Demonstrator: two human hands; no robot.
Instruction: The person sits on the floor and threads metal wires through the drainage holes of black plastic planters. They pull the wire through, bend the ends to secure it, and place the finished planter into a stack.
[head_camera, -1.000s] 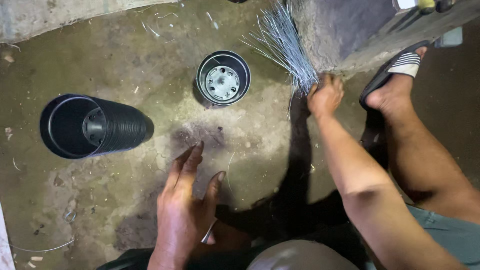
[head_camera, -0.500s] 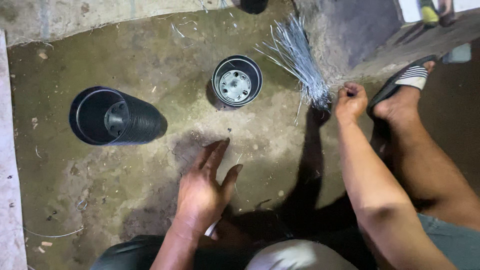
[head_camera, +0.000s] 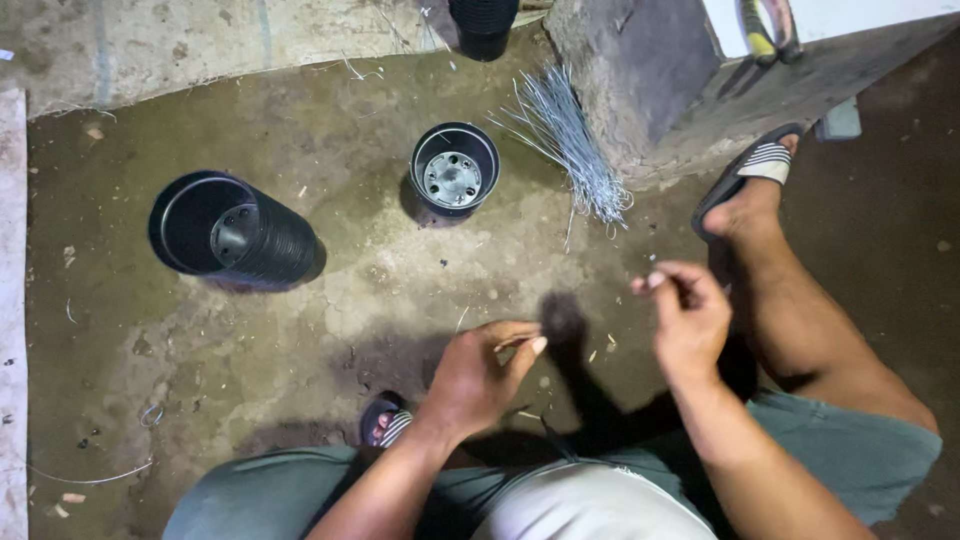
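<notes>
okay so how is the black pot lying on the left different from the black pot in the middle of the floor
The left pot lies tipped on its side, mouth toward the camera; the middle pot stands upright, mouth up. The left pot looks ribbed along its length, like several nested together, while the middle pot looks single. The left one appears larger in the picture. The middle pot sits nearer the bundle of wires. Both are round, black, and rest on the concrete floor.
</notes>
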